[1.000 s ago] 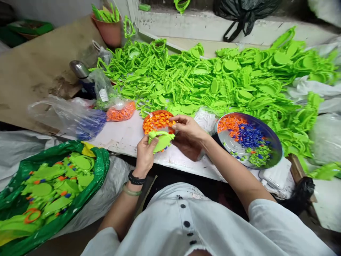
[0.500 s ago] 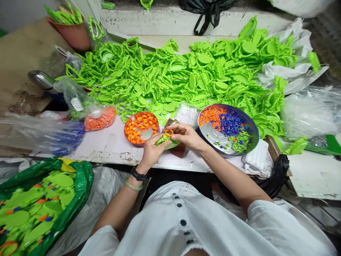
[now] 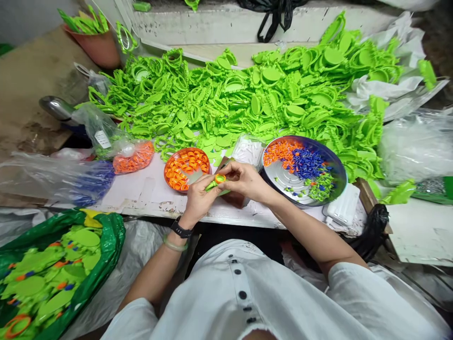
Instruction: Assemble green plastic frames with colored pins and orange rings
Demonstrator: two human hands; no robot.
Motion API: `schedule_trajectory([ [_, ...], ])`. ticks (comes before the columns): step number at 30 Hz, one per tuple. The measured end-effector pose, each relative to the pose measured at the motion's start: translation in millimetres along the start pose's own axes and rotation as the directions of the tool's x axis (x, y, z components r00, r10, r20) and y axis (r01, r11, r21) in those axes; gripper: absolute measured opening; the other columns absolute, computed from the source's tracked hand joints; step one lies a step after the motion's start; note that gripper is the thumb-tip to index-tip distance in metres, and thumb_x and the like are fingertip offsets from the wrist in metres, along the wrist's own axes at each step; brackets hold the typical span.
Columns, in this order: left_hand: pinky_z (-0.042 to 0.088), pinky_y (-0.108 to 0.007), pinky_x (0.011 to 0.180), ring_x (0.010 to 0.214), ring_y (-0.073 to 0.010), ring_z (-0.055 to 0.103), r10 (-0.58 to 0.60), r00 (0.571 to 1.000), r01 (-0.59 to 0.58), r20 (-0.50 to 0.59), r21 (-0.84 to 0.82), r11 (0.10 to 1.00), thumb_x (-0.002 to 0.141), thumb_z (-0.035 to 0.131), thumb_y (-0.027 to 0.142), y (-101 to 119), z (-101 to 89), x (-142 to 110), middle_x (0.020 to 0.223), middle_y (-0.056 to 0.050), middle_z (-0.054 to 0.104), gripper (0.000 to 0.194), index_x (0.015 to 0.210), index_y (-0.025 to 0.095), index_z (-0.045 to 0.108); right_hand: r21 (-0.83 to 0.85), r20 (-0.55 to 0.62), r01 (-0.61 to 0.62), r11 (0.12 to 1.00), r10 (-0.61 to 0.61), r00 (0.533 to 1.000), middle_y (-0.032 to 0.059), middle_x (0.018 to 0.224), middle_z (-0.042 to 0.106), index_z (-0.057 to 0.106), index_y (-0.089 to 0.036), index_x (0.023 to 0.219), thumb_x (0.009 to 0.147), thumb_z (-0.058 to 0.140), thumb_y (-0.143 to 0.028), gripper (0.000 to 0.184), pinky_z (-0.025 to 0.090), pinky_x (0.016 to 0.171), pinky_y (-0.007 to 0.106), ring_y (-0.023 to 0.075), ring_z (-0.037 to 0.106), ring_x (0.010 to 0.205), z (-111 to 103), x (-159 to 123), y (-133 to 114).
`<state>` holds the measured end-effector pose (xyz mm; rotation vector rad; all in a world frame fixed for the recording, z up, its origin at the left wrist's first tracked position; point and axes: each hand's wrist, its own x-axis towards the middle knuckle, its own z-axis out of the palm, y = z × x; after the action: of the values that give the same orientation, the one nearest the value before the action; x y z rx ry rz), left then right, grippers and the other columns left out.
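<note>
In front of me, above the table's front edge, my left hand (image 3: pixel 200 198) is closed on a light green plastic piece (image 3: pixel 211 186). An orange plastic ring (image 3: pixel 220 178) sits against the top of that piece, with green showing inside it. Fingers of my right hand (image 3: pixel 246 182) pinch the ring from the right side; their tips partly cover the green piece. Just left of my hands stands a round orange-rimmed dish (image 3: pixel 166 182) holding more orange rings. To the right is a round metal tin (image 3: pixel 341 186) of small orange, blue and green pegs.
A large heap of green plastic pieces (image 3: pixel 233 94) covers the back of the table. A green bag (image 3: pixel 115 236) of assembled pieces stands at lower left. Bags of orange parts (image 3: pixel 136 157) and blue parts (image 3: pixel 94 182) lie left; a white box (image 3: pixel 343 205) sits right.
Both hands have shifted slightly left. The orange ring has come down against the green piece, and my right fingers have closed in around it.
</note>
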<state>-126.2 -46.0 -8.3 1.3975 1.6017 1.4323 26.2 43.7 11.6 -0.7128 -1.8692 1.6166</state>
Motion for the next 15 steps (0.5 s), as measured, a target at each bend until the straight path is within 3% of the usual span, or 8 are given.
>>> schedule_trajectory([
  [4, 0.048, -0.025, 0.074, 0.079, -0.0179, 0.063, -0.078, 0.995, 0.073, -0.055, -0.087, 0.994, 0.071, 0.081, 0.029, 1.2, -0.5, 1.1, 0.084, -0.003, 0.07, 0.024, 0.092, 0.021, 0.075, -0.28, 0.021, 0.2, 0.939, -0.202, 0.979, 0.008, 0.101, 0.073, 0.07, -0.016, 0.106, 0.084, 0.072, -0.037, 0.031, 0.055, 0.085, 0.034, 0.02, 0.068, 0.094, -5.0, -2.0, -0.8],
  [8, 0.051, -0.025, 0.081, 0.087, -0.0172, 0.066, -0.129, 0.988, 0.109, -0.083, -0.214, 0.971, 0.07, 0.083, 0.026, 1.7, -4.0, -2.4, 0.099, -0.004, 0.071, 0.042, 0.11, 0.024, 0.071, -0.477, 0.179, 0.456, 0.751, -0.425, 0.887, 0.016, 0.122, 0.069, 0.065, -0.015, 0.123, 0.093, 0.062, -0.038, 0.038, 0.049, 0.102, 0.045, 0.0262, 0.063, 0.117, -8.9, -6.6, 6.2],
  [11, 0.05, -0.029, 0.09, 0.09, -0.0189, 0.066, -0.095, 0.985, 0.065, -0.144, -0.198, 0.978, 0.07, 0.083, 0.027, 0.8, -5.8, -6.0, 0.095, -0.004, 0.071, 0.028, 0.096, 0.022, 0.075, -0.552, 0.205, 0.469, 0.69, -0.433, 0.878, 0.0173, 0.129, 0.065, 0.06, -0.017, 0.131, 0.093, 0.06, -0.04, 0.045, 0.05, 0.103, 0.047, 0.0277, 0.06, 0.122, -0.6, -10.5, 12.3],
  [15, 0.051, -0.032, 0.085, 0.084, -0.02, 0.066, -0.091, 0.988, 0.079, -0.125, -0.097, 0.992, 0.074, 0.079, 0.032, 5.7, -9.6, -12.7, 0.088, -0.003, 0.073, 0.021, 0.091, 0.021, 0.075, -0.519, 0.134, 0.454, 0.724, -0.456, 0.88, 0.0163, 0.12, 0.069, 0.06, -0.017, 0.13, 0.094, 0.059, -0.04, 0.043, 0.052, 0.099, 0.045, 0.0266, 0.064, 0.113, 25.3, -12.7, 16.9],
])
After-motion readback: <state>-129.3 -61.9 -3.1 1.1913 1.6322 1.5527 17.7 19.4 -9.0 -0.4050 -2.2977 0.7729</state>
